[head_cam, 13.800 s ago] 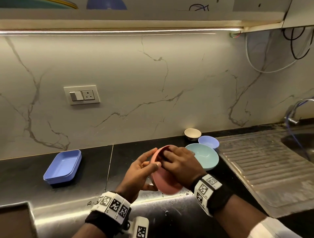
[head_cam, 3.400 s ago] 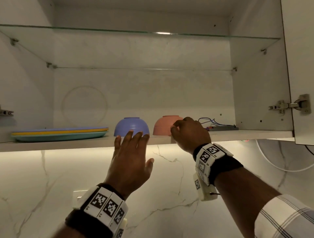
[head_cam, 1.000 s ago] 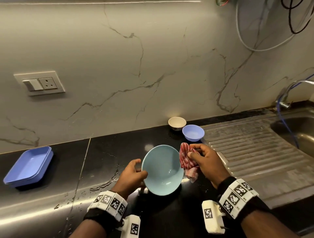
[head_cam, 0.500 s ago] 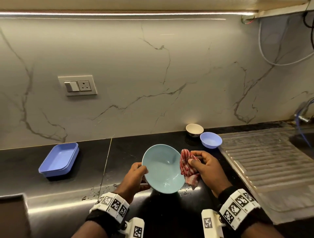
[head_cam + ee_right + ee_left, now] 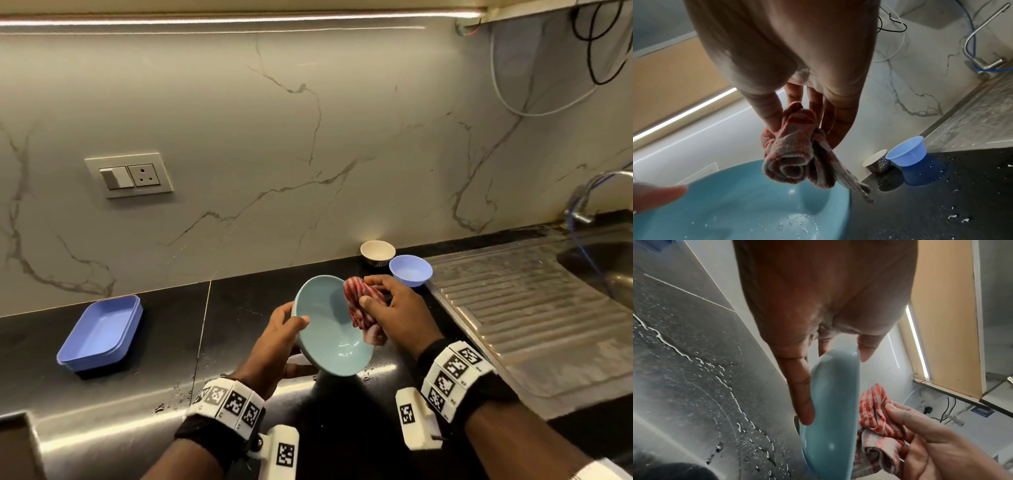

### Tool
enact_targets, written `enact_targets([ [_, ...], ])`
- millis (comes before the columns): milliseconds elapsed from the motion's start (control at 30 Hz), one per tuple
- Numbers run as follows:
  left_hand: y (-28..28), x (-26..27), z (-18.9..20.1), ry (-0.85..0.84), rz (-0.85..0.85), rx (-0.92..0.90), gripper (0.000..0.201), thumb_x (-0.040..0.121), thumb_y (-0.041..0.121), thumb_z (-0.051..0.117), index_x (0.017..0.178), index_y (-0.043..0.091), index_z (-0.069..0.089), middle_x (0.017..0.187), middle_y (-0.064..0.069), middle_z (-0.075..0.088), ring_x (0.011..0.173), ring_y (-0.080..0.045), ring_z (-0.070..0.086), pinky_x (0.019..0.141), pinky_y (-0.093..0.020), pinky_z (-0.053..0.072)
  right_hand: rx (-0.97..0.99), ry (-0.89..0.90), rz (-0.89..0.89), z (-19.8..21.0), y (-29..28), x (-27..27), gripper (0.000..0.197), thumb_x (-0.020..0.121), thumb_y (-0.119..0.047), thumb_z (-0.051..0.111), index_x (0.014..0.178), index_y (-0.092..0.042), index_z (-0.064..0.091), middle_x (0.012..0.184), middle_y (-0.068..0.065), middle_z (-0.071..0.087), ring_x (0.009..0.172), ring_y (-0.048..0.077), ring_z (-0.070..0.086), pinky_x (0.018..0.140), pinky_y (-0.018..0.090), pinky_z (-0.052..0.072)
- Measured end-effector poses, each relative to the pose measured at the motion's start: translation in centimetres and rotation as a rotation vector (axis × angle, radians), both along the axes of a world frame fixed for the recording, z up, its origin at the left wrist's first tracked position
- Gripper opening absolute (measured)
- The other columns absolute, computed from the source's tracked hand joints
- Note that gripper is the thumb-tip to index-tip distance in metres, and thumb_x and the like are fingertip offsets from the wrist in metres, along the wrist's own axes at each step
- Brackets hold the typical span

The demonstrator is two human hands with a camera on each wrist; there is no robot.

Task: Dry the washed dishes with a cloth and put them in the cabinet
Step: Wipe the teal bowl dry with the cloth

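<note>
While L hand (image 5: pixel 274 346) grips bowl (image 5: pixel 329 339), R hand (image 5: pixel 394 315) bunches cloth (image 5: pixel 359 305).

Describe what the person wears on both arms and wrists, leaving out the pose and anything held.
The left hand and right hand are bare. Each wrist carries a black band ringed with white square tiles printed with black-and-white coded markers. A white boxy camera module bearing another marker hangs under each wrist. A white checked sleeve cuff shows on the right arm.
</note>
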State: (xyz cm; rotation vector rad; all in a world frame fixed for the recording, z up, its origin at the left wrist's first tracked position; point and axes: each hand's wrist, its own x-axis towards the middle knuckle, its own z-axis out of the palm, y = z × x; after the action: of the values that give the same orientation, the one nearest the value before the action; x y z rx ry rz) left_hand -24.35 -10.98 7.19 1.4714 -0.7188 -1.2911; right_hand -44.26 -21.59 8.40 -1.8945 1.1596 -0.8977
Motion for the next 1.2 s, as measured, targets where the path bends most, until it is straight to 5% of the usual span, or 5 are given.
enact_targets([
  [433,-1.5,-0.2,0.1,-0.050,-0.016,-0.114,0.053,0.097,0.023,0.061,0.144,0.039,0.042,0.128,-0.011,0.055,0.116,-0.035,0.061,0.079,-0.057,0.060,-0.019,-0.172,-0.076,0.1,-1.7,-2.3,0.026,0.093,-0.026,0.066,0.118,-0.033,0.060,0.106,-0.013,0.067,0.099,0.004,0.065,0.089,0.031,0.056],
  [733,-2.6,-2.6,-1.3,-0.066,0.001,-0.083,0.052,0.093,0.031,0.065,0.141,0.034,0.044,0.127,-0.012,0.059,0.114,-0.035,0.063,0.077,-0.053,0.061,0.088,-0.168,-0.169,-2.3,-1.8,-5.2,0.027,0.090,-0.022,0.069,0.116,-0.029,0.064,0.106,-0.009,0.069,0.101,0.010,0.066,0.094,0.044,0.055],
  [833,-3.5,-3.5,-1.3,-0.094,-0.019,-0.087,0.047,0.096,0.031,0.062,0.139,0.035,0.044,0.126,-0.010,0.059,0.115,-0.032,0.062,0.078,-0.052,0.061,0.103,-0.186,-0.202,-2.9,-2.1,-6.3,0.027,0.090,-0.019,0.068,0.116,-0.024,0.065,0.106,-0.006,0.070,0.100,0.011,0.066,0.095,0.044,0.054],
  [1033,-4.1,-3.2,-1.0,-0.058,0.011,-0.141,0.028,0.105,0.037,0.043,0.129,0.037,0.057,0.124,-0.008,0.059,0.109,-0.035,0.063,0.071,-0.049,0.061,0.099,-0.286,-0.230,-2.4,-3.2,-7.2,0.024,0.091,-0.017,0.067,0.098,-0.040,0.062,0.107,-0.006,0.070,0.102,0.014,0.067,0.095,0.047,0.055],
  [1200,-3.3,-1.2,-1.7,0.026,0.211,-0.109,0.030,0.105,0.042,0.038,0.125,0.032,0.059,0.123,-0.018,0.061,0.106,-0.039,0.064,0.083,-0.060,0.058,0.103,-0.319,-0.174,-1.8,-2.7,-6.3,0.023,0.094,-0.015,0.065,0.102,-0.036,0.061,0.107,-0.005,0.069,0.100,0.012,0.067,0.094,0.045,0.055],
])
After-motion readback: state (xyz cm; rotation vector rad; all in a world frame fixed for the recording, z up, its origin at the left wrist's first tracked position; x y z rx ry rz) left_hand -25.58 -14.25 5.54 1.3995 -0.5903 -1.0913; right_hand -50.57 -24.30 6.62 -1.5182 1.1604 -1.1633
